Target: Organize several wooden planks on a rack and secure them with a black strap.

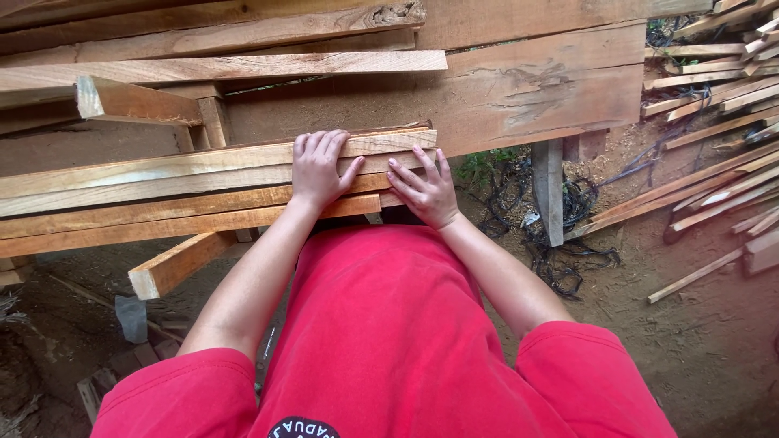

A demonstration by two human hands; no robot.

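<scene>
Both hands lie flat and open on a stack of sawn timber planks (pixel 162 191), gripping nothing: the left hand (pixel 318 169) spreads palm-down across the top boards, fingers pointing away from the body, while the right hand (pixel 423 193) rests just beside it at the stack's right-hand end, fingers splayed over the board ends. The planks run off the left edge of the frame, so their full length cannot be seen, and the lower layers are hidden beneath the upper ones. At lower left, a short wooden offcut (pixel 177 264) juts out from under the stack above dark soil and a scrap of grey debris (pixel 131 316) too small to identify. The person's red shirt (pixel 389 341) fills the lower centre and hides whatever supports the near side of the stack; a round black emblem (pixel 303 427) on the shirt is cut off by the bottom edge. Behind the hands, a broad weathered board (pixel 519 85) spans the upper frame. To its right, an upright wooden post (pixel 548 191) stands beside a tangle of black cords (pixel 560 251) on bare earth, their ends lost in shadow. At far right, loose wooden slats (pixel 714 191) lie scattered, several cropped by the frame.
</scene>
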